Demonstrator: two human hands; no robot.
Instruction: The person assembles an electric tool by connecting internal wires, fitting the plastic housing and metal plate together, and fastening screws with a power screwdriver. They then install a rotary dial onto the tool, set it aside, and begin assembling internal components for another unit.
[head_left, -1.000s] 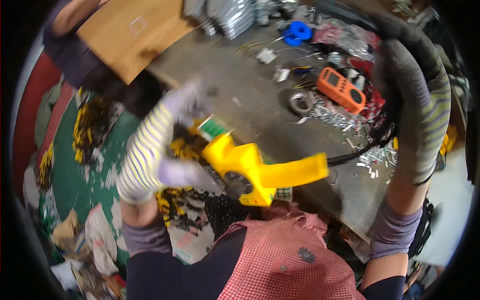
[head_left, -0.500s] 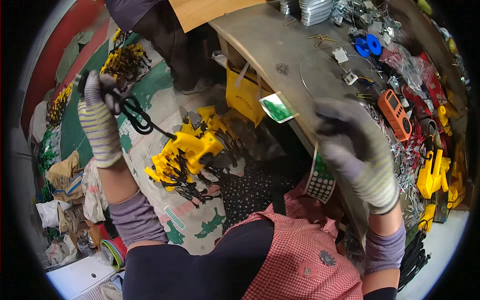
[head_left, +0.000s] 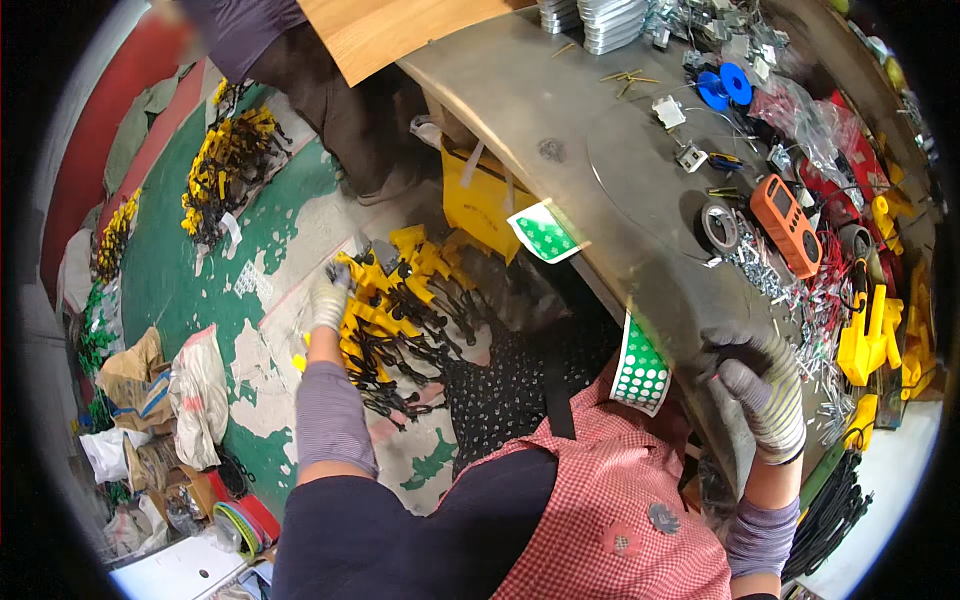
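Note:
My left hand [head_left: 328, 298], in a striped knit glove with a grey coated palm, reaches down to the left edge of a pile of yellow plastic housings with black cords [head_left: 385, 325] on the floor. Its bent fingers are against a yellow housing on that pile, partly hidden, so whether they grip it is unclear. My right hand [head_left: 758, 385], gloved alike, hovers at the workbench [head_left: 640, 190] near its front edge. Its fingers are loosely curled, with a gap to the thumb, and I see nothing held. Green-and-white sticker sheets [head_left: 640, 365] hang at the bench edge beside it.
On the bench lie an orange multimeter [head_left: 786, 226], a tape roll [head_left: 719, 226], a blue spool [head_left: 724, 87] and scattered small metal parts. A yellow bag [head_left: 480, 200] hangs below the bench edge. Another person's legs [head_left: 335, 110] stand beyond; more yellow housings [head_left: 225, 170] lie at far left.
My left hand has come down and right to the pile; the housing it held up by its black cord now rests there. My right hand has moved lower along the bench, its fingers more curled.

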